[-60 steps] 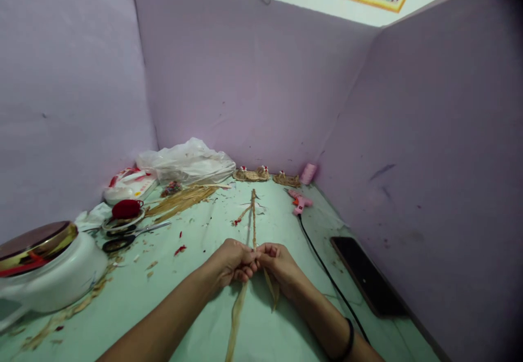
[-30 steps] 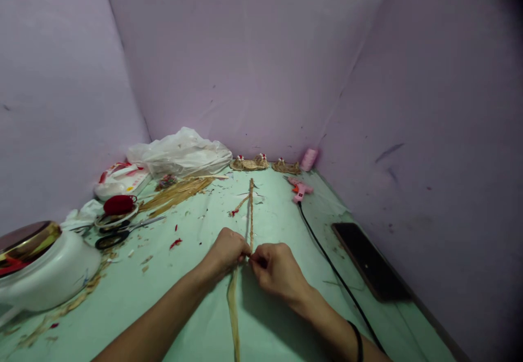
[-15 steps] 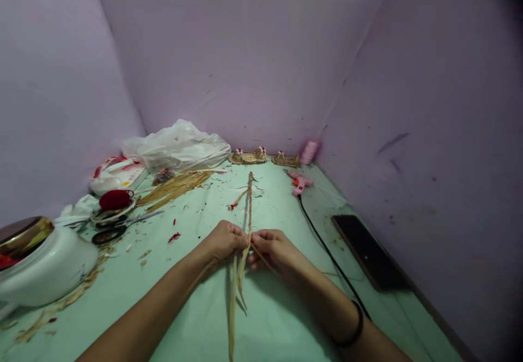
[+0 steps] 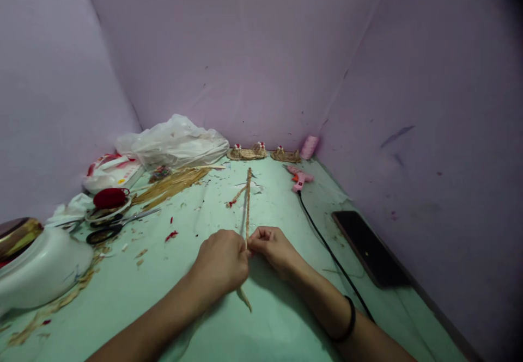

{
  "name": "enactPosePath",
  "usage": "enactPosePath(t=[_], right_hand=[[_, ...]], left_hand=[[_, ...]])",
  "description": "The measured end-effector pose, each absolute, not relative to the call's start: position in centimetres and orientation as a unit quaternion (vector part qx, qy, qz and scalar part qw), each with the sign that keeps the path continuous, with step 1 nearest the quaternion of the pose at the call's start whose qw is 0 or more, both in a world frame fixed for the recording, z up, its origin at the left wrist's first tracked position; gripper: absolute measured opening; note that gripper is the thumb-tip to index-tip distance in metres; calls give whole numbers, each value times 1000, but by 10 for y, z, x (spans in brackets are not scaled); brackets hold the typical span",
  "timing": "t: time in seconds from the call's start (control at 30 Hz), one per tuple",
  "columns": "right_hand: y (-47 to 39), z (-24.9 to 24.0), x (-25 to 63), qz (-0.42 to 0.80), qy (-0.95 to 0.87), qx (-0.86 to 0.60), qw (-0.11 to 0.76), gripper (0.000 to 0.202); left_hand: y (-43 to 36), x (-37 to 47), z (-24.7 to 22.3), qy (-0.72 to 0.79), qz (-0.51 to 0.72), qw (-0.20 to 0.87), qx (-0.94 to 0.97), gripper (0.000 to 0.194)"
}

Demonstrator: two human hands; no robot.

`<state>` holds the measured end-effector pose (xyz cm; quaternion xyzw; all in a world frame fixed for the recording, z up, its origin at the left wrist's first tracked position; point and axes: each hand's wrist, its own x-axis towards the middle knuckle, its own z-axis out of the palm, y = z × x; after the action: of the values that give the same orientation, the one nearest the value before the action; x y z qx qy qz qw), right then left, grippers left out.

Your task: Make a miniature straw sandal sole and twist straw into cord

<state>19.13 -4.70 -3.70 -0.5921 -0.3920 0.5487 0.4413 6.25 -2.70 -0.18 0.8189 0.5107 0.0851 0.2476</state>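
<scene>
So the left hand [image 4: 223,261] has turned knuckles-up since the last frame, fingers closed around the strands below the thin, tan, pretty straight braid [image 4: 248,204]; right hand [image 4: 273,247] fingers pinch beside them.

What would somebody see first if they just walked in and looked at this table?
Probably the two hands in the middle, the left hand and right hand pinching a thin tan braid. Then maybe the bright pink glue gun beyond the right hand, and the big crinkly white plastic bag at the back left.
</scene>
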Motion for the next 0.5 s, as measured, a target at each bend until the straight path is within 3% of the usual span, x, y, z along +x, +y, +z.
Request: enactPosePath(t=[0.17,0.27,0.4,0.5], right_hand=[[-53,-36,184,573,-321,-591,468,5],[-52,-36,183,579,-321,-586,466,6],[-51,-32,188,587,-344,-565,467,7],[-50,-28,190,607,-350,-559,443,8]], left_hand=[[-59,72,-15,495,99,208,838,21],[-59,72,-17,462,106,244,846,17],[-32,65,0,529,207,344,748,26],[-8,59,2,578,213,546,567,18]])
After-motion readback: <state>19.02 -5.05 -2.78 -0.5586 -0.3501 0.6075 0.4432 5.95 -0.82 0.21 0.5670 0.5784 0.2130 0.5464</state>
